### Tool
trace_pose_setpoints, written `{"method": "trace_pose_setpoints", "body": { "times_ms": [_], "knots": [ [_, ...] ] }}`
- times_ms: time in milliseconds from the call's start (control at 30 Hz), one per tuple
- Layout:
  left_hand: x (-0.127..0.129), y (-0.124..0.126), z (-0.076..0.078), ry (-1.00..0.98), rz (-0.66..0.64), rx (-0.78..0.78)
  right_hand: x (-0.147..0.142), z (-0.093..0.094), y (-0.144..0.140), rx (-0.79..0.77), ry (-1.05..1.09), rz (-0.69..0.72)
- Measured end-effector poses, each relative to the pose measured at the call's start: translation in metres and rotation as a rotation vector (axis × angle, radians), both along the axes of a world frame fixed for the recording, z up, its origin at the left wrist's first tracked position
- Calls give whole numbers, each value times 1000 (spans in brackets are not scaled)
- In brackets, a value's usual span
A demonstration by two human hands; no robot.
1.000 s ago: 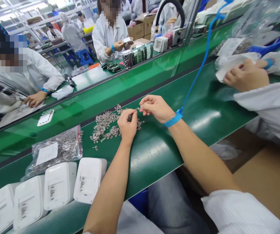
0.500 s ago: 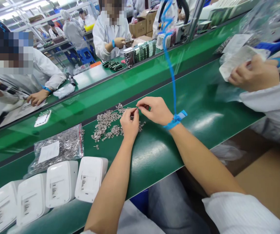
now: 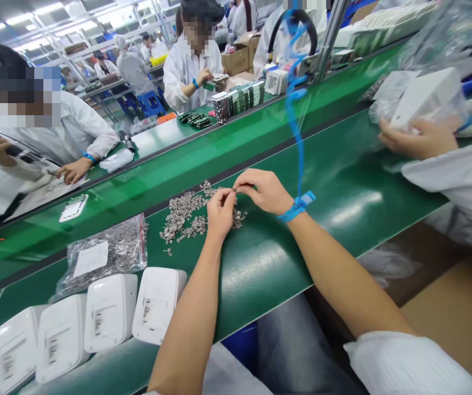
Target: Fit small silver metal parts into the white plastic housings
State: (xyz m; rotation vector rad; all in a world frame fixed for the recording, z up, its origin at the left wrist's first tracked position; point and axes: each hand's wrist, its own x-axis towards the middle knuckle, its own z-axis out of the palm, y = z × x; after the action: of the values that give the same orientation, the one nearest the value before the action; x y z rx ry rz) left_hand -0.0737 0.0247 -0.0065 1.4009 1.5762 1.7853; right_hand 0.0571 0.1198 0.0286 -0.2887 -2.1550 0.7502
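My left hand [image 3: 220,211] is closed in a pinch above the near right part of a pile of small silvery metal parts [image 3: 181,215]. Its fingertips meet those of my right hand [image 3: 263,190], also pinched. Whatever sits between the fingertips is too small to make out. Around my right wrist runs a blue strap [image 3: 296,207] with a coiled blue cord [image 3: 297,126] rising from it. To the left of the pile lies a clear zip bag [image 3: 108,252] full of similar metal parts, with a white label on it.
Several white plastic housings [image 3: 159,304] stand in a row at the front left. A co-worker's hand [image 3: 421,137] at right holds a white housing [image 3: 425,99] in clear plastic. Beyond the green divider [image 3: 203,159], other people work among stacked circuit boards [image 3: 242,97].
My two hands have come together, fingertips now meeting. The co-worker at right has turned the white housing so its side shows. The whole view has shifted slightly.
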Motion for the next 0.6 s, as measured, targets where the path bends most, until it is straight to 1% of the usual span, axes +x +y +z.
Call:
{"method": "trace_pose_setpoints", "body": {
  "times_ms": [67, 100, 167, 233, 300, 367, 400, 433, 467, 500, 533, 600],
  "knots": [
    [0, -1, 2, 86, -20, 25, 2, 3, 2, -259, -77, 77],
    [0, -2, 2, 150, 12, 56, 2, 3, 2, -406, -112, 126],
    [1, -3, 1, 322, 136, 128, -1, 3, -2, -700, -137, 215],
    [1, -3, -1, 513, 253, 178, -5, 3, -7, -967, -129, 271],
    [1, -4, -4, 660, 303, 195, -8, 4, -12, -1188, -166, 312],
    [2, -4, -7, 736, 316, 200, -8, 5, -14, -1318, -226, 341],
    [2, -4, -7, 747, 322, 195, -8, 5, -14, -1328, -243, 348],
    [3, -4, -7, 743, 333, 186, -7, 5, -13, -1289, -239, 335],
    [3, -4, -7, 722, 344, 173, -6, 4, -12, -1187, -217, 297],
    [4, -4, -6, 686, 349, 156, -5, 3, -11, -1022, -189, 238],
    [4, -4, -5, 635, 340, 137, -4, 3, -9, -807, -158, 164],
    [5, -5, -2, 508, 261, 92, -2, 1, -5, -325, -112, 22]
  ]
}}
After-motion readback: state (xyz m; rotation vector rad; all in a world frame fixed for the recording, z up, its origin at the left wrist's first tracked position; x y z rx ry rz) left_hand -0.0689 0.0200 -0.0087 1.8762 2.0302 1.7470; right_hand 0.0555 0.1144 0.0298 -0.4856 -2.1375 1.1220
